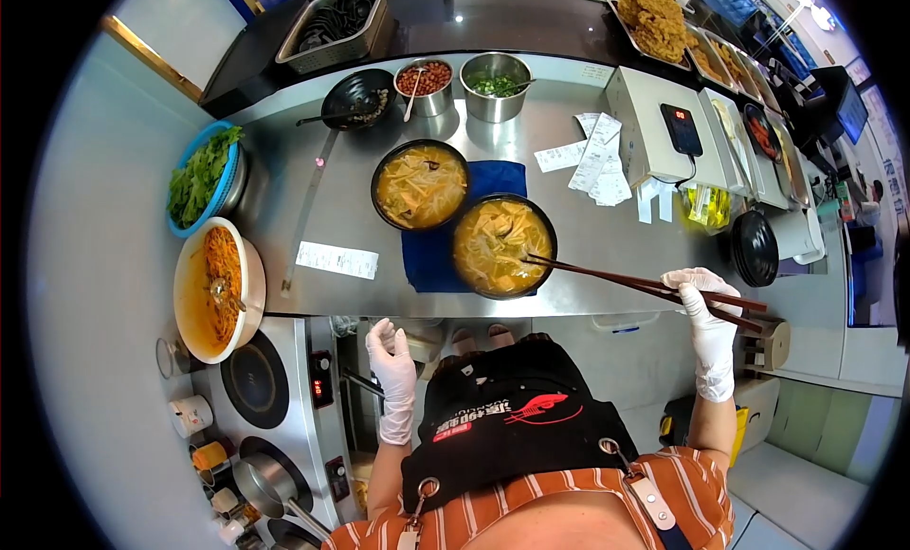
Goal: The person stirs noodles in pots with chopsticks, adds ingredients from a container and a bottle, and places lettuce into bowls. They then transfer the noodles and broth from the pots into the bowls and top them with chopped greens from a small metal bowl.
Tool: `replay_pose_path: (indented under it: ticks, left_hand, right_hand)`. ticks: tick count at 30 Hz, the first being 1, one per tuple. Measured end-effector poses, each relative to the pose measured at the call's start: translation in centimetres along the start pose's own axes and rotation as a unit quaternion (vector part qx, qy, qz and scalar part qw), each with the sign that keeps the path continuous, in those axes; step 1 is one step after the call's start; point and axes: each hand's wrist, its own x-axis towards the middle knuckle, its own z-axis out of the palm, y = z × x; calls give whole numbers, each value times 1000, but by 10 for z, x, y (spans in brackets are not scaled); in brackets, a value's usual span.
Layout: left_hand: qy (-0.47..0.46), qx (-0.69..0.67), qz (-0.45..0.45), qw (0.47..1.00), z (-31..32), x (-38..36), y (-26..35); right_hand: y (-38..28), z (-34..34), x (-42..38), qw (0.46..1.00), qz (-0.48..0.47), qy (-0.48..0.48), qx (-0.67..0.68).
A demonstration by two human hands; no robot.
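Note:
My right hand [703, 302], in a white glove, is closed around a pair of long dark chopsticks [616, 279]. Their tips reach into the nearer black bowl [550, 256], which holds noodle soup [498, 242] in yellow broth. A second black bowl [378, 209] of similar noodle soup stands just behind it to the left. Both bowls rest on a folded blue cloth [427, 270]. My left hand [391, 360], also gloved, hangs in front of the counter edge, fingers loosely bent and apart, with nothing in it.
Along the back are a black bowl [353, 84], a pot of peanuts [431, 100] and a pot of chopped greens [493, 105]. Leafy greens [201, 176] and a tub of orange shreds [194, 304] sit left. Receipts [599, 162] and stacked black bowls [755, 249] lie right; induction hobs [254, 384] are front left.

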Motion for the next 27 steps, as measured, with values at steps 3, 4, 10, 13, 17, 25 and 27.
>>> replay_pose_path:
  ticks: [3, 4, 10, 13, 17, 25, 27]
  left_hand:
    - [-7, 3, -10, 1000, 4, -6, 3]
    - [-7, 2, -10, 1000, 5, -8, 4]
    - [12, 9, -5, 1000, 9, -22, 0]
    - [25, 8, -4, 1000, 11, -32, -1]
    - [50, 5, -12, 999, 8, -45, -9]
    - [88, 3, -52, 995, -1, -76, -31]
    - [95, 1, -49, 994, -5, -82, -35]
  right_hand:
    - [3, -10, -2, 1000, 14, 1, 9]
    - [3, -13, -1, 1000, 13, 0, 9]
    - [2, -24, 9, 1000, -9, 0, 28]
    - [8, -21, 19, 998, -28, -58, 5]
    - [6, -29, 26, 995, -79, -46, -29]
    - [11, -7, 31, 993, 1, -103, 50]
    - [12, 0, 29, 993, 9, -105, 49]
